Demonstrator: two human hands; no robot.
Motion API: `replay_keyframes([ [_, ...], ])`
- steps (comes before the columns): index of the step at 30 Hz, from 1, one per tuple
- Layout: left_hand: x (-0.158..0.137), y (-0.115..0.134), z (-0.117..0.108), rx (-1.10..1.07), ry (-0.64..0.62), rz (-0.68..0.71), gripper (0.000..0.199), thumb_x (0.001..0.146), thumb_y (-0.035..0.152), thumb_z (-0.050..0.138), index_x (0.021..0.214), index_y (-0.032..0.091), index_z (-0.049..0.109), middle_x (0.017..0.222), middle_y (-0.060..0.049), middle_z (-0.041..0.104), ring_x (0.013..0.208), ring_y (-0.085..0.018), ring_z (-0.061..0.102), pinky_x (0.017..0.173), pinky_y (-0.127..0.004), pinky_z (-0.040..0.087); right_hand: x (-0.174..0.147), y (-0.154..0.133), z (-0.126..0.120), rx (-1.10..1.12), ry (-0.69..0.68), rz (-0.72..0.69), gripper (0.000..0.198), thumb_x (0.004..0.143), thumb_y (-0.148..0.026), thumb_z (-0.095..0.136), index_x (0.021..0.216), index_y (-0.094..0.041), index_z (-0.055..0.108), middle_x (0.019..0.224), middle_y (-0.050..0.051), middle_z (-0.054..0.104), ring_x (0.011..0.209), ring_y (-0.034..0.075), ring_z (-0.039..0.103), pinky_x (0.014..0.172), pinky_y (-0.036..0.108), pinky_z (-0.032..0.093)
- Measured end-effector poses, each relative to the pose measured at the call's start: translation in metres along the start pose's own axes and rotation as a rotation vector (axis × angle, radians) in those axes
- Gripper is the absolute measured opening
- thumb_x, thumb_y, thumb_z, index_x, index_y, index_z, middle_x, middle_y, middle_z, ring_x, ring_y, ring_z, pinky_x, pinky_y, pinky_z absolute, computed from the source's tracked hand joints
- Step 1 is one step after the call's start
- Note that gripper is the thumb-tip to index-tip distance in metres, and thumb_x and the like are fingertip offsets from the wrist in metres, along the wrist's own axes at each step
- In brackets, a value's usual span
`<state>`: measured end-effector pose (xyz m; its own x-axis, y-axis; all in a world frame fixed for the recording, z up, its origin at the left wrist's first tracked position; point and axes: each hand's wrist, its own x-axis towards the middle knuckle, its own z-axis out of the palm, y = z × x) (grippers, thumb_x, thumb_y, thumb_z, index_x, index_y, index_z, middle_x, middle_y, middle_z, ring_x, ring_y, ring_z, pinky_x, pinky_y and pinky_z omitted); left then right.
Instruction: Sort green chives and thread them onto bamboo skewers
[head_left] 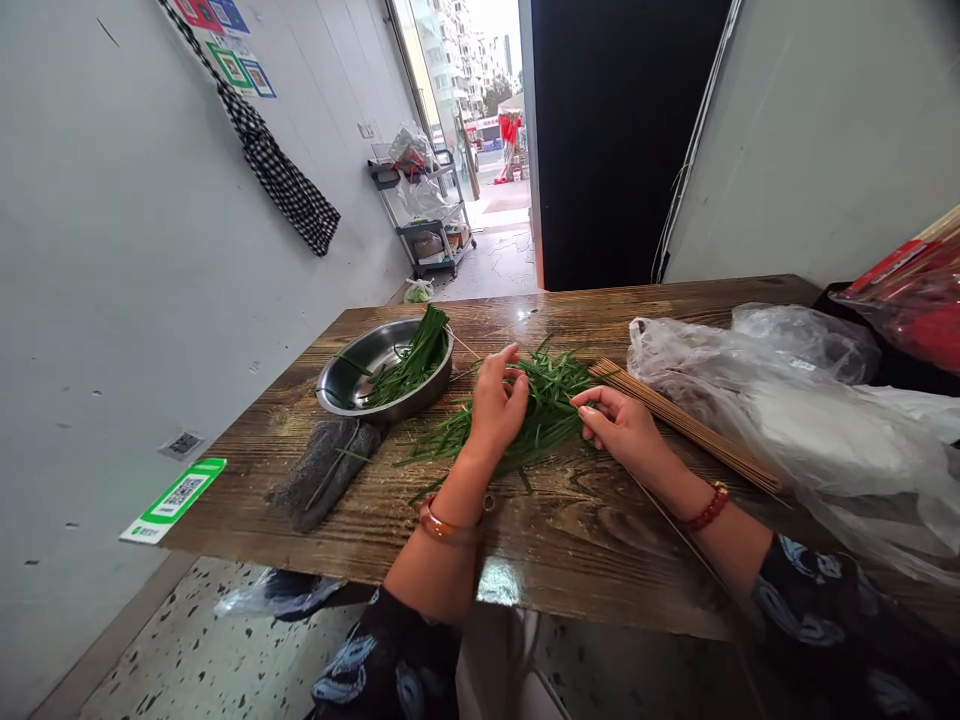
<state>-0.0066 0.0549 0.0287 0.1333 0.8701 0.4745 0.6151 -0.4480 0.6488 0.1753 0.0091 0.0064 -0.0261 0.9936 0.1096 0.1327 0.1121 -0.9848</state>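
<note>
A loose heap of green garlic chives (555, 380) lies on the wooden table in front of me. Over the left side of this heap is my left hand (499, 400), fingers loosely curved and apart from the thumb, with nothing visible between them. My right hand (619, 425) pinches a thin bamboo skewer (679, 532) at the heap's right edge; the skewer's long end runs back below my wrist. Beside that hand lies a bundle of bamboo skewers (697, 435). A steel bowl (326, 390) to the left holds more chives (420, 355), a bunch leaning on its rim.
A dark grey cloth bundle (322, 475) lies before the bowl. Clear plastic bags (817, 430) cover the table's right side, with a red package of sticks (915, 290) behind. A QR-code card (176, 500) is at the left edge. Beyond the table stands a cart (427, 215) near a doorway.
</note>
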Motion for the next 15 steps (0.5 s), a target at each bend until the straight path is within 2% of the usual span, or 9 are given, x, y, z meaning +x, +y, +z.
replay_keyframes([
  [2, 0.0004, -0.0031, -0.0005, 0.103, 0.010, -0.013, 0.040, 0.090, 0.018, 0.043, 0.129, 0.016, 0.051, 0.118, -0.012, 0.061, 0.099, -0.017, 0.062, 0.081, -0.030, 0.053, 0.0007, 0.0012, -0.0009, 0.011, 0.026, 0.012, 0.029, 0.075, -0.039, 0.058, 0.091, -0.016, 0.062, 0.053, -0.004, 0.057, 0.041, 0.009, 0.046, 0.043, 0.022, 0.036],
  [5, -0.0031, -0.0032, 0.0019, 0.382, -0.139, 0.024, 0.039, 0.089, 0.020, 0.049, 0.128, 0.015, 0.054, 0.127, -0.013, 0.060, 0.117, -0.024, 0.055, 0.099, -0.039, 0.045, 0.0030, 0.0047, -0.0031, 0.047, 0.081, 0.022, 0.030, 0.076, -0.040, 0.058, 0.093, -0.015, 0.061, 0.054, -0.004, 0.056, 0.042, 0.009, 0.046, 0.043, 0.022, 0.036],
  [7, -0.0061, -0.0022, 0.0047, 0.550, -0.224, 0.013, 0.048, 0.087, 0.027, 0.055, 0.133, 0.014, 0.050, 0.134, -0.014, 0.057, 0.125, -0.029, 0.049, 0.104, -0.044, 0.040, 0.0044, 0.0068, -0.0042, 0.063, 0.095, 0.021, 0.031, 0.077, -0.040, 0.058, 0.094, -0.015, 0.061, 0.055, -0.004, 0.057, 0.042, 0.009, 0.046, 0.042, 0.022, 0.036],
  [10, -0.0075, -0.0027, 0.0068, 0.684, -0.257, -0.086, 0.061, 0.084, 0.041, 0.060, 0.137, 0.012, 0.047, 0.131, -0.017, 0.058, 0.121, -0.033, 0.051, 0.099, -0.047, 0.041, 0.0052, 0.0076, -0.0043, 0.069, 0.089, 0.017, 0.031, 0.077, -0.041, 0.059, 0.094, -0.015, 0.062, 0.054, -0.004, 0.057, 0.042, 0.009, 0.045, 0.042, 0.022, 0.036],
  [13, -0.0057, -0.0024, 0.0045, 0.668, -0.283, -0.156, 0.043, 0.084, 0.039, 0.060, 0.120, 0.017, 0.061, 0.115, -0.013, 0.065, 0.109, -0.029, 0.057, 0.091, -0.041, 0.044, 0.0045, 0.0058, -0.0036, 0.066, 0.095, 0.029, 0.032, 0.076, -0.041, 0.060, 0.094, -0.015, 0.062, 0.054, -0.004, 0.057, 0.042, 0.009, 0.046, 0.042, 0.022, 0.036],
  [15, -0.0052, 0.0010, 0.0010, 0.621, -0.240, -0.105, 0.029, 0.085, 0.030, 0.057, 0.110, 0.021, 0.066, 0.106, -0.009, 0.066, 0.104, -0.025, 0.058, 0.088, -0.037, 0.045, 0.0041, 0.0048, -0.0034, 0.070, 0.107, 0.035, 0.032, 0.075, -0.042, 0.060, 0.094, -0.015, 0.062, 0.054, -0.004, 0.057, 0.042, 0.009, 0.046, 0.042, 0.022, 0.036],
])
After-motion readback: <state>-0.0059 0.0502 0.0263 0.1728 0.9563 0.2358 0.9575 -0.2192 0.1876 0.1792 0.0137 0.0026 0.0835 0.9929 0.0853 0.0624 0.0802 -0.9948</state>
